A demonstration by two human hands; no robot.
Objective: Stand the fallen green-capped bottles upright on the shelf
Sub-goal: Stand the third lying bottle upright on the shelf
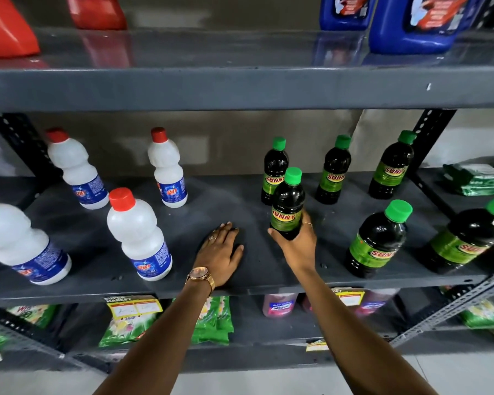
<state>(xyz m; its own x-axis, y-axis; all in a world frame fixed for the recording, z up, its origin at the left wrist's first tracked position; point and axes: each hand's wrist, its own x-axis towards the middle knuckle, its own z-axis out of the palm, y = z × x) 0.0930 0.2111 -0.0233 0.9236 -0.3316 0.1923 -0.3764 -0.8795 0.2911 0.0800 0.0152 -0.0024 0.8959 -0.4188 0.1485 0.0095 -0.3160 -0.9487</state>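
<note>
Several dark green-capped "Sunny" bottles stand on the right half of the middle grey shelf (240, 201). My right hand (297, 246) is closed around the base of one green-capped bottle (287, 206), which is upright at the shelf's middle front. Three more stand in a back row: one (274, 169) just behind the held bottle, another (332, 171) and a third (391, 166). Two larger-looking ones stand nearer the front at the right (377, 240) (468, 238). My left hand (221, 252) lies flat, palm down, on the shelf left of the held bottle.
Several white bottles with red caps (139, 235) (167, 169) (74, 169) stand on the shelf's left half. Red (6, 27) and blue jugs (411, 24) sit on the upper shelf. Green packets (211, 320) fill the lower shelf. A metal upright (428, 143) stands at the right.
</note>
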